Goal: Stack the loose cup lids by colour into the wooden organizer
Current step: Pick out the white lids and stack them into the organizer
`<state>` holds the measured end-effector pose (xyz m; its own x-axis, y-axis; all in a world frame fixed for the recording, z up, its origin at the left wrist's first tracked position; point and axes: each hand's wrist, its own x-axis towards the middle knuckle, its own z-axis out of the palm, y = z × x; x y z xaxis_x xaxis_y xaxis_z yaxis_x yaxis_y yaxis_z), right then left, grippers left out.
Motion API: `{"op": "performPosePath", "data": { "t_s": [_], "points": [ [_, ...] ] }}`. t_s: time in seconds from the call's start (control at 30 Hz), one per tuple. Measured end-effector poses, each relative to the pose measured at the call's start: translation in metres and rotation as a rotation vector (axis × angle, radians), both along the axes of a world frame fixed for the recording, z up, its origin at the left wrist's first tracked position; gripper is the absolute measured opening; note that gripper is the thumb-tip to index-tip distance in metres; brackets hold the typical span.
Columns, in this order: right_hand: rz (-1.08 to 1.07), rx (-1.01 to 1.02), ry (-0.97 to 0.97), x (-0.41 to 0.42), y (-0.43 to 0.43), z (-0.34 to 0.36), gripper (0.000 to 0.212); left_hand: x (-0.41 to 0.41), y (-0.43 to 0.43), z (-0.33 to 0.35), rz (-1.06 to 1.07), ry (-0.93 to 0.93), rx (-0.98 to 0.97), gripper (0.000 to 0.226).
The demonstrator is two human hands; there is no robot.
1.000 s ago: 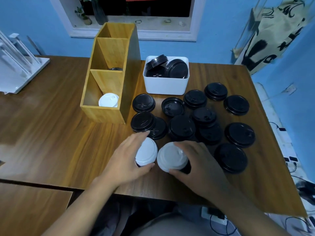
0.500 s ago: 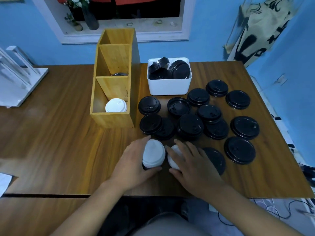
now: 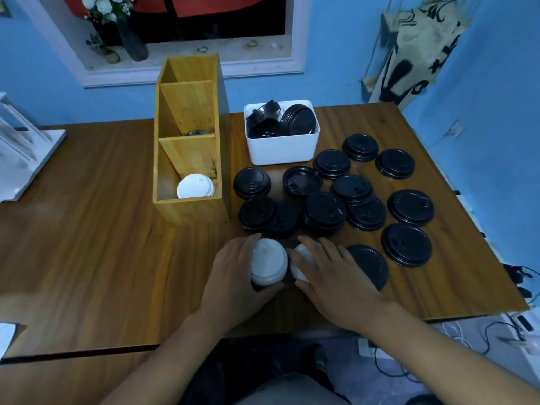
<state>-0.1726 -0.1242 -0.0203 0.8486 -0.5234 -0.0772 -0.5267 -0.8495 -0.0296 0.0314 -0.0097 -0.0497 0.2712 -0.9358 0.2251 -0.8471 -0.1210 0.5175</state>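
Resting on the wooden table [image 3: 87, 229], everything sits much as it did half a second ago; my view has only tipped up slightly, so the things lie a little lower in it. What has changed is small: my right hand [image 3: 330, 276] has spread flatter over its white lid [image 3: 299, 266], so less of that lid shows than a second ago, when most of its top was bare.

At the far side of the table stands the wooden organizer [image 3: 190, 206], with one stack of white lids [image 3: 195, 187] in its nearest compartment and a dark lid edge [image 3: 198, 132] just visible in the middle one. Beside it to the right is the white bin [image 3: 282, 150] holding tilted black lids [image 3: 298, 119]. Loose black lids [image 3: 324, 213] are spread across the table in front of the bin and out to the right, some overlapping; the nearest one [image 3: 369, 266] lies just beside my right wrist.

My left hand [image 3: 233, 276] wraps a short stack topped by a white lid [image 3: 267, 263], fingers behind it, thumb in front, closed around its sides. My right hand lies palm down on the second white lid, fingers splayed; I cannot tell whether it actually grips it. The two white lids are nearly touching, well short of the organizer.
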Motion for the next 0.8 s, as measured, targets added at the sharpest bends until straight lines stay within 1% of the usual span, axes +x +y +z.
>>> {"op": "performPosePath", "data": {
  "t_s": [0.07,0.13,0.27,0.3,0.37,0.47,0.53,0.67,0.73,0.8],
  "points": [
    [0.008,0.019,-0.024,0.001,-0.001,-0.003,0.061,0.001,0.0,-0.002,0.03,0.014,0.038,0.108],
    [0.025,0.028,-0.039,0.001,-0.002,-0.004,0.062,0.001,0.001,-0.002,0.077,0.074,0.066,0.112],
    [0.103,0.071,-0.038,-0.001,-0.011,0.003,0.065,0.003,-0.002,0.006,0.075,0.115,0.018,0.097],
    [0.118,0.125,-0.07,-0.003,-0.016,0.007,0.068,0.005,-0.003,0.007,0.061,0.111,-0.005,0.094],
    [0.089,0.319,-0.166,-0.005,-0.023,0.018,0.075,0.006,-0.004,0.008,0.043,0.114,-0.035,0.091],
    [-0.05,0.571,-0.371,0.0,-0.025,0.034,0.079,0.007,-0.004,0.011,0.033,0.169,-0.04,0.095],
    [-0.127,0.647,-0.494,0.01,-0.023,0.04,0.078,0.008,-0.006,0.014,-0.001,0.213,-0.031,0.095],
    [-0.165,0.755,-0.645,0.033,-0.016,0.036,0.071,0.002,-0.014,0.027,-0.064,0.31,-0.005,0.101],
    [-0.185,0.824,-0.702,0.038,-0.013,0.035,0.068,-0.002,-0.015,0.033,-0.031,0.391,-0.03,0.107],
    [-0.231,0.941,-0.751,0.039,-0.013,0.038,0.064,-0.001,-0.015,0.037,0.013,0.456,-0.066,0.102]
  ]
}}
